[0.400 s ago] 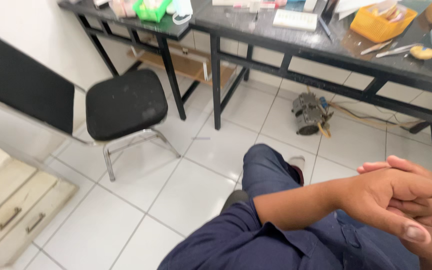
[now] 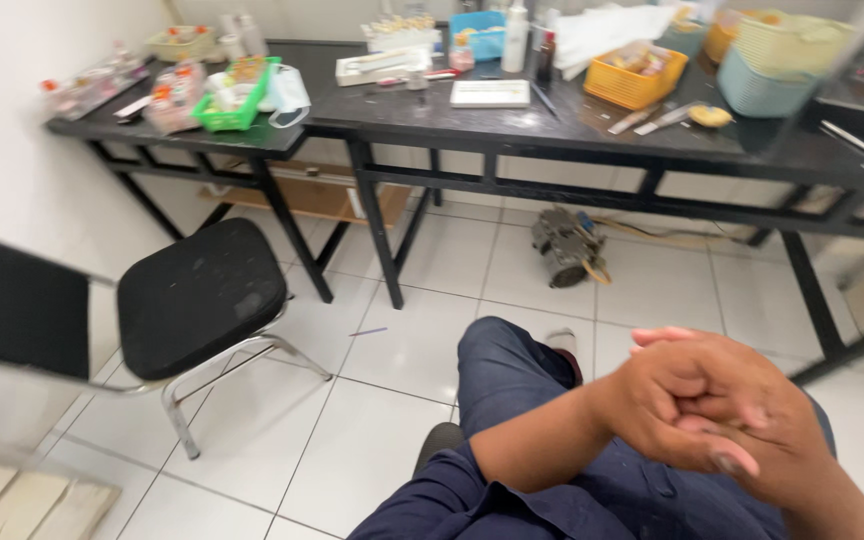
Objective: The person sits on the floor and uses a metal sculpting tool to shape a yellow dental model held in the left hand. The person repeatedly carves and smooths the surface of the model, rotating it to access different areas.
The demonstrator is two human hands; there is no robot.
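Since a moment ago my view has tilted up, so more of the black table (image 2: 512,125) shows. My left hand (image 2: 667,400) and right hand (image 2: 762,440) remain clasped together above my knee (image 2: 502,365), fingers interlaced and closed on each other, holding nothing else. Black chair (image 2: 202,295) stands well apart, left.

White tile floor (image 2: 402,340) below me. Black metal-frame tables (image 2: 512,120) across frame top; black padded chair (image 2: 197,295) left; white wall (image 2: 12,180) upper left.
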